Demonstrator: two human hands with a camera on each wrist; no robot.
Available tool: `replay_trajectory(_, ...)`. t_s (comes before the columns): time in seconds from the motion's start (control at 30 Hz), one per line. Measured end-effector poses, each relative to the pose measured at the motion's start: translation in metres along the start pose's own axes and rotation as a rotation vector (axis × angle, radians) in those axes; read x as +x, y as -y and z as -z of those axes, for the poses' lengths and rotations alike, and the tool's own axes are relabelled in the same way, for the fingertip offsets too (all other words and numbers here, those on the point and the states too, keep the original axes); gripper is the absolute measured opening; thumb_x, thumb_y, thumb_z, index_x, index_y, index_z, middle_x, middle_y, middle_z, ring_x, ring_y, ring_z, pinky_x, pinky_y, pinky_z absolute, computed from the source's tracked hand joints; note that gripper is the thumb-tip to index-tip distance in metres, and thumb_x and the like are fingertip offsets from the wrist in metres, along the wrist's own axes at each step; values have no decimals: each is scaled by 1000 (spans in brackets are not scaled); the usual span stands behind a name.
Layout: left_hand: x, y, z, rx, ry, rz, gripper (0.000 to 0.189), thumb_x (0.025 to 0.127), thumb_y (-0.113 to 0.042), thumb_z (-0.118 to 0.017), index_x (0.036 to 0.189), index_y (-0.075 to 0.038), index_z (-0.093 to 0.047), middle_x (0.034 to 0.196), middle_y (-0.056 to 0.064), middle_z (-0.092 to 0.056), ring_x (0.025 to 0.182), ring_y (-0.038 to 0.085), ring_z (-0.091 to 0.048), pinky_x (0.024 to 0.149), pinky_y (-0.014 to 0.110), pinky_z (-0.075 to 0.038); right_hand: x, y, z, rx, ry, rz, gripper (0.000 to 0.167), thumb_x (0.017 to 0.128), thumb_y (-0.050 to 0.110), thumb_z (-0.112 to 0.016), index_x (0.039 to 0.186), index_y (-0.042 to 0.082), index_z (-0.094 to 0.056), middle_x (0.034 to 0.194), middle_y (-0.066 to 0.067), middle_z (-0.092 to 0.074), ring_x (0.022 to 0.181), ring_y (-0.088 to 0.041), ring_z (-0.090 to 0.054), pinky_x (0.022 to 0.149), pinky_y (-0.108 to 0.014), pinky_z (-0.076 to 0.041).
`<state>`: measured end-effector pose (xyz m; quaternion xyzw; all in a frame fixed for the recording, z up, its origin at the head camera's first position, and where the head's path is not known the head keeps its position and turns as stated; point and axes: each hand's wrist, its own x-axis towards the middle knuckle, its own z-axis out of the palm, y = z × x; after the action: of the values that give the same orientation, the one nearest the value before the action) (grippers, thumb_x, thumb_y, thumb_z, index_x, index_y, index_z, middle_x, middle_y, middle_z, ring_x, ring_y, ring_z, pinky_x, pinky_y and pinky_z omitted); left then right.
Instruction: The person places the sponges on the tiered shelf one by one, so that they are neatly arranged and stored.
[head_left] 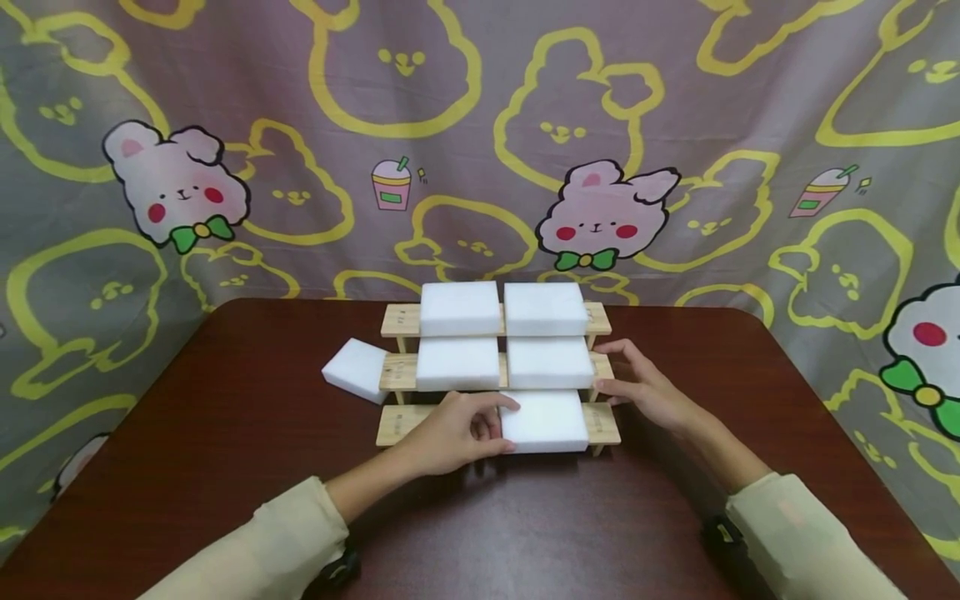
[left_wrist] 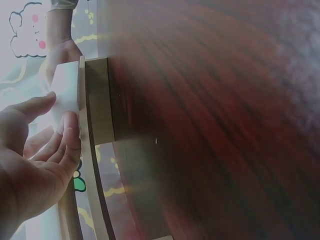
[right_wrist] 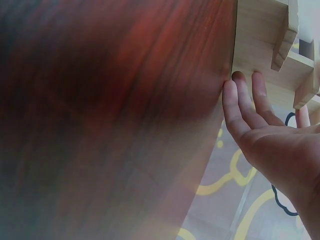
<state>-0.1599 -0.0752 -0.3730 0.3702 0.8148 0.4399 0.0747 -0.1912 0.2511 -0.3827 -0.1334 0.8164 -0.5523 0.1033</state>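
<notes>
A three-step wooden stand [head_left: 397, 371] carries several white foam blocks, two on the top step and two on the middle one. On the lowest step lies another white foam block [head_left: 546, 423]. My left hand [head_left: 453, 433] pinches this block at its left end, thumb at the front and index finger over the top. In the left wrist view, its fingers [left_wrist: 70, 135] are bent near the block [left_wrist: 65, 87]. My right hand [head_left: 648, 392] touches the right end of the stand at the middle step. Its fingers [right_wrist: 257, 102] extend, with tips at the wood in the right wrist view.
A loose white foam block [head_left: 356, 368] lies on the dark red-brown table [head_left: 225, 417], left of the stand and partly behind its middle step. Behind the table hangs a patterned curtain [head_left: 465, 100]. The left end of the lowest step [head_left: 397, 423] shows bare wood.
</notes>
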Motion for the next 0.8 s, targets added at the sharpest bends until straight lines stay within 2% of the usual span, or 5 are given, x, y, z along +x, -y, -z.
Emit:
replay_trajectory(0.43, 9, 0, -8, 68, -38, -63, 31, 92, -10, -80, 120, -1, -70, 79, -1, -70, 68, -2, -58, 67, 20, -53, 0, -1, 0, 5, 0, -8, 54, 101, 15, -63, 146, 2, -36, 143, -29, -46, 118, -34, -56, 86, -40, -55)
replay_trajectory(0.8, 10, 1, -11, 77, -48, -61, 33, 92, -9, -79, 122, 1, -70, 80, 0, -69, 69, -1, -58, 67, 21, -53, 1, -1, 1, 8, 5, -3, 54, 101, 14, -63, 145, 0, -35, 142, -31, -46, 115, -33, -58, 86, -40, -56)
